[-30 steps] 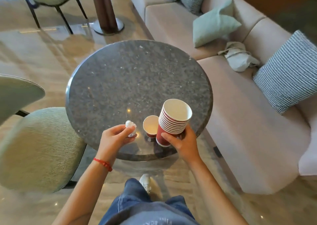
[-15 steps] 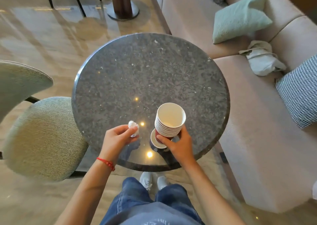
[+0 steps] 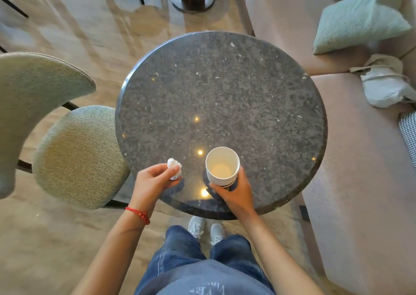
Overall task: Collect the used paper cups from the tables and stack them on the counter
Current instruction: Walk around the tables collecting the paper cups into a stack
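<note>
Gripped in the right hand [image 3: 234, 192] is a stack of paper cups [image 3: 222, 166], held upright from the near side with the fingers curled round its lower part. It is seen almost straight from above, so the white inside of the top cup and the nested rims below it are shown, and little else. The stack is held over the near part of a round table [image 3: 225, 96] of dark speckled stone; whether its base rests on the stone or is held just above it cannot be told, since the foot is hidden by the stack and the hand. A small crumpled white paper wad [image 3: 174, 168] is pinched between the thumb and fingertips of the left hand [image 3: 155, 183], just beside the stack and over the table's near edge. A red cord bracelet [image 3: 137, 214] is worn on the left wrist.

No loose cup is seen on the table top, so the collecting at this table is judged to be finished or nearly so. The step in hand is taken to be the gathering of the last cup into the stack.

What is called for next is that the stack be lifted straight and kept level, with the grip kept low and firm so that the nested cups are not shaken apart, and carried to the counter, which is not in view.

A padded chair [image 3: 78, 155] stands at the left and a pale sofa [image 3: 360, 182] at the right.
</note>
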The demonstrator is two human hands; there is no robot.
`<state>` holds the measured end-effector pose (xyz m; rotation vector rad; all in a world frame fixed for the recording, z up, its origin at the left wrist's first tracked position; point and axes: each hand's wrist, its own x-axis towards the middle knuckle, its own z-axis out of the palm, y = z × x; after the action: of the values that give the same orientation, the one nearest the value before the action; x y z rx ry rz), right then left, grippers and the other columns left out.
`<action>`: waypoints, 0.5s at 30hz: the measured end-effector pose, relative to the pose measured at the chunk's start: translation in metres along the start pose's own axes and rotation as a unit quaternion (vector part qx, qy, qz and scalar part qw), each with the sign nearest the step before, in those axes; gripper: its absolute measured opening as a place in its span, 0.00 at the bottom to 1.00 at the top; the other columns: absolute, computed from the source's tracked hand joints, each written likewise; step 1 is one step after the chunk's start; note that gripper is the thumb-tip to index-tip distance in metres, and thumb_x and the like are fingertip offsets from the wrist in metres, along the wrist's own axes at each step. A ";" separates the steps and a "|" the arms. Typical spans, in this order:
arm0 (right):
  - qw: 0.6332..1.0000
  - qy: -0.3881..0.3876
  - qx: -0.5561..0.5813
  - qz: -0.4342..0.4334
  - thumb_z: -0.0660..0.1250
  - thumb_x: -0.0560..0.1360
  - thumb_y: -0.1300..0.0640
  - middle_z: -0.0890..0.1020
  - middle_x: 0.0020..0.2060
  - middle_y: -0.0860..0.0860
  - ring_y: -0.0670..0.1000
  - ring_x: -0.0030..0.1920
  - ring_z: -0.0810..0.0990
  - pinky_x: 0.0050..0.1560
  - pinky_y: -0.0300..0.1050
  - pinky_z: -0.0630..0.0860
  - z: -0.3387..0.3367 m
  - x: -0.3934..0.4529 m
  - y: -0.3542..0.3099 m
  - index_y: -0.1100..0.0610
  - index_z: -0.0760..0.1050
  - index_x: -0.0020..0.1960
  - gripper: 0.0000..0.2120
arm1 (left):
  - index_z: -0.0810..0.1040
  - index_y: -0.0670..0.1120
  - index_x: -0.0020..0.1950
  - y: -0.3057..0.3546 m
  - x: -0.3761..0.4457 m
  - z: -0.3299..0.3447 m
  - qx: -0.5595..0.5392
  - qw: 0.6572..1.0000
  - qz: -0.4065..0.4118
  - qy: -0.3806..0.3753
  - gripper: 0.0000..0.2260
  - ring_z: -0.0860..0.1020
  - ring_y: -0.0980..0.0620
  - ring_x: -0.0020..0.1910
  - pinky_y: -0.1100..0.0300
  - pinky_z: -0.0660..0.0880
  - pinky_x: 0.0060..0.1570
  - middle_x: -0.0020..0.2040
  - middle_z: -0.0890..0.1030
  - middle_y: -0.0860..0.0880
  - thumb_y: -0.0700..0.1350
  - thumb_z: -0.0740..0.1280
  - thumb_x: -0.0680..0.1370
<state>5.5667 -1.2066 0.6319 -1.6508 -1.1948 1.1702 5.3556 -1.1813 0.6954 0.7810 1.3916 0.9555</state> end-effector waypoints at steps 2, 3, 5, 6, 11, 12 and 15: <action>1.000 -0.002 0.001 0.010 0.76 0.58 0.38 0.73 0.60 0.39 0.34 0.60 0.71 0.53 0.24 0.69 0.001 0.000 0.005 0.35 0.62 0.64 0.39 | 0.85 0.48 0.41 -0.001 -0.003 -0.001 -0.014 1.000 -0.002 0.006 0.17 0.83 0.48 0.44 0.62 0.79 0.43 0.39 0.85 0.47 0.58 0.75 0.59; 1.000 -0.002 0.004 0.017 0.76 0.57 0.37 0.74 0.61 0.40 0.36 0.61 0.72 0.53 0.26 0.69 0.002 0.000 0.008 0.38 0.62 0.65 0.42 | 0.85 0.48 0.41 -0.001 -0.004 -0.001 -0.017 1.000 -0.003 0.009 0.17 0.83 0.48 0.44 0.62 0.79 0.43 0.39 0.85 0.47 0.57 0.75 0.59; 1.000 -0.001 0.003 0.027 0.78 0.56 0.39 0.74 0.62 0.44 0.41 0.61 0.73 0.55 0.28 0.68 0.004 0.001 0.015 0.45 0.62 0.68 0.45 | 0.85 0.48 0.41 0.000 -0.006 -0.002 -0.017 1.000 -0.001 0.015 0.16 0.83 0.48 0.43 0.62 0.79 0.43 0.39 0.85 0.47 0.57 0.75 0.60; 1.000 0.000 0.000 0.028 0.79 0.57 0.43 0.74 0.61 0.44 0.42 0.61 0.73 0.56 0.28 0.67 0.006 0.002 0.017 0.45 0.62 0.67 0.44 | 0.85 0.48 0.40 0.000 -0.007 -0.002 -0.019 1.000 -0.001 0.018 0.15 0.83 0.47 0.43 0.62 0.79 0.43 0.39 0.85 0.47 0.57 0.74 0.60; 1.000 0.022 -0.008 0.017 0.80 0.59 0.48 0.75 0.55 0.39 0.37 0.56 0.74 0.51 0.23 0.69 0.011 0.006 0.016 0.40 0.63 0.60 0.37 | 0.85 0.46 0.38 0.002 -0.011 -0.001 -0.042 0.998 -0.008 0.037 0.07 0.83 0.48 0.42 0.64 0.79 0.39 0.37 0.85 0.47 0.48 0.73 0.65; 1.000 0.019 -0.006 0.020 0.79 0.59 0.47 0.75 0.54 0.38 0.36 0.55 0.74 0.49 0.24 0.69 0.011 0.007 0.015 0.40 0.63 0.60 0.35 | 0.85 0.45 0.38 0.003 -0.012 -0.001 -0.046 0.998 -0.010 0.041 0.04 0.83 0.49 0.41 0.65 0.78 0.38 0.36 0.85 0.47 0.46 0.73 0.67; 1.000 0.002 0.002 0.020 0.76 0.59 0.42 0.75 0.52 0.34 0.33 0.53 0.75 0.46 0.22 0.70 0.008 0.007 0.009 0.39 0.65 0.56 0.31 | 0.84 0.45 0.39 0.003 -0.016 0.001 -0.052 0.997 -0.010 0.053 0.02 0.83 0.49 0.40 0.66 0.77 0.36 0.36 0.84 0.47 0.41 0.71 0.70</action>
<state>5.5625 -1.2015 0.6191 -1.6800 -1.1601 1.1932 5.3574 -1.1945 0.7056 0.6444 1.4265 1.0577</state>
